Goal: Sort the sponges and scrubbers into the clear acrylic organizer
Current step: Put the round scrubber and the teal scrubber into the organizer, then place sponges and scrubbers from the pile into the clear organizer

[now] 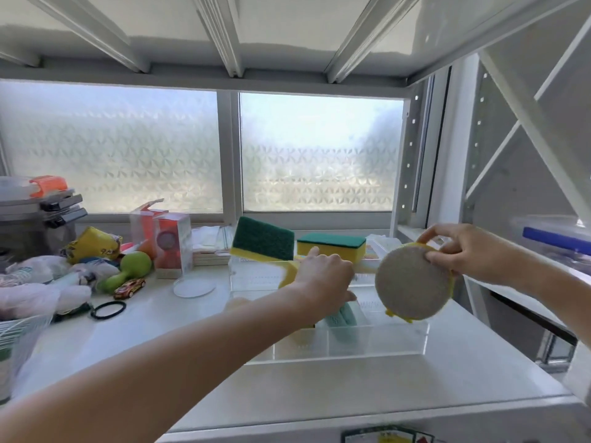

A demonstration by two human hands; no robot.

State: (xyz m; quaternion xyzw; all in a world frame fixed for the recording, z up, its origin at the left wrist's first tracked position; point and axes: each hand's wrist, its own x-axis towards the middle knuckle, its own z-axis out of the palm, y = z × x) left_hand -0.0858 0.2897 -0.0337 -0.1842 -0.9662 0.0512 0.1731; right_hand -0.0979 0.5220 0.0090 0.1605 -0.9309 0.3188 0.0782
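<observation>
The right hand [470, 251] pinches the round scrubber [414, 281] by its top edge, hanging it above the clear acrylic organizer [396, 342]; it looks light, floppy and rough, easily held there. The left hand [323, 276] grips a soft yellow sponge [289, 273] just beyond its knuckles.

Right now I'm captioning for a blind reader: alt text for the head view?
Right hand holds a round scrubber above a clear organizer; left hand reaches into it among yellow-green sponges.
</observation>
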